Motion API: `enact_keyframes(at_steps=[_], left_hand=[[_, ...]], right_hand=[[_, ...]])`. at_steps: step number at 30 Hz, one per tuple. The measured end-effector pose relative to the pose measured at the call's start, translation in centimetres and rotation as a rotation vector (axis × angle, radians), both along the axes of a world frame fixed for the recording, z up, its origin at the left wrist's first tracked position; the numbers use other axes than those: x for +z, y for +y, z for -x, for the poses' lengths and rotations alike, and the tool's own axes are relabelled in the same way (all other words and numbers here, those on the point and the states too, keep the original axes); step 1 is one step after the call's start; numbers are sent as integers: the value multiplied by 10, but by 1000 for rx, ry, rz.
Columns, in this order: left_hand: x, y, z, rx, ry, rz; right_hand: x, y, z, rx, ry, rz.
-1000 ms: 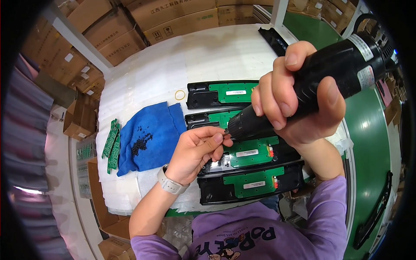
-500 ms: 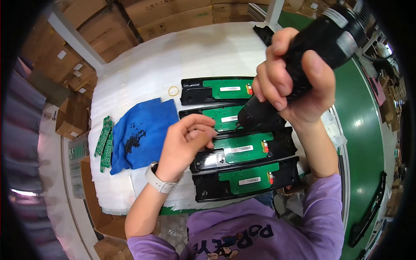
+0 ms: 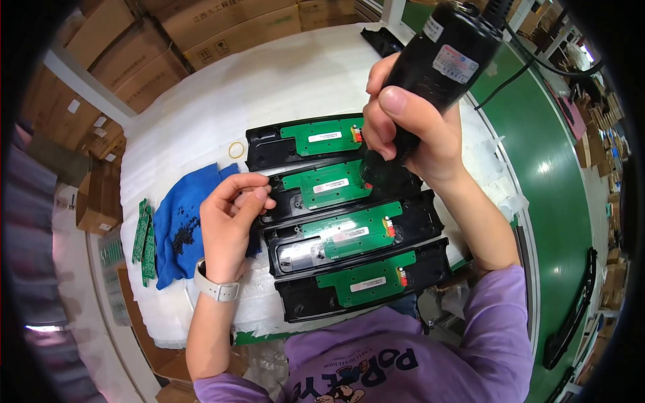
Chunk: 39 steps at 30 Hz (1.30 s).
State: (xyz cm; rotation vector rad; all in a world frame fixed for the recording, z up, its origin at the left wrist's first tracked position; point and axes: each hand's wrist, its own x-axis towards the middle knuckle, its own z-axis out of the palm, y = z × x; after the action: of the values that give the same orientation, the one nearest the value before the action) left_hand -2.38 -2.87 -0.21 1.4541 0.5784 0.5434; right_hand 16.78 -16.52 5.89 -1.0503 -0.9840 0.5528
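Note:
My right hand (image 3: pixel 420 127) grips a black electric screwdriver (image 3: pixel 430 67) with its cord running off the top. Its nose points down at the right end of the green circuit board (image 3: pixel 329 186) in the second black plastic housing (image 3: pixel 279 208) from the far side. The exact contact of the bit is hard to make out. My left hand (image 3: pixel 232 215) hovers at that housing's left end, thumb and fingertips pinched together; whatever they hold is too small to see. Left of this hand, a pile of small black screws (image 3: pixel 186 234) lies on a blue cloth (image 3: pixel 171 258).
More black housings with green boards lie in a row: one beyond (image 3: pixel 269 149), two nearer me, including the nearest (image 3: pixel 306 302). Loose green strips (image 3: pixel 143 238) and a yellow ring (image 3: pixel 236 150) rest on the white table cover (image 3: pixel 201 107). Cardboard boxes (image 3: pixel 235 37) stand behind.
My left hand has drawn back leftward to the housing's end. The screwdriver nose has shifted right along the second board, toward its connector. The whole view has also shifted.

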Motion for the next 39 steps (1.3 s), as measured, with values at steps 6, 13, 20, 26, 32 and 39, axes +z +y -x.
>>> enact_keyframes(at_steps=[6,13,20,26,32,39], left_hand=[[-2,3,0,14,2,-35],[-13,5,-4,-28,42,21],[-15,5,-4,-30,54,34],[-8,-4,-4,82,-60,22],[5,-30,0,-186,-105,235],[9,-38,-1,-243,-53,267]], right_hand=[[-1,0,2,1,60,-31],[-4,4,7,49,-76,51],[-5,1,16,25,-139,76],[-6,-5,7,98,-36,-87],[7,-10,9,315,320,-542],[6,-12,19,284,359,-526]])
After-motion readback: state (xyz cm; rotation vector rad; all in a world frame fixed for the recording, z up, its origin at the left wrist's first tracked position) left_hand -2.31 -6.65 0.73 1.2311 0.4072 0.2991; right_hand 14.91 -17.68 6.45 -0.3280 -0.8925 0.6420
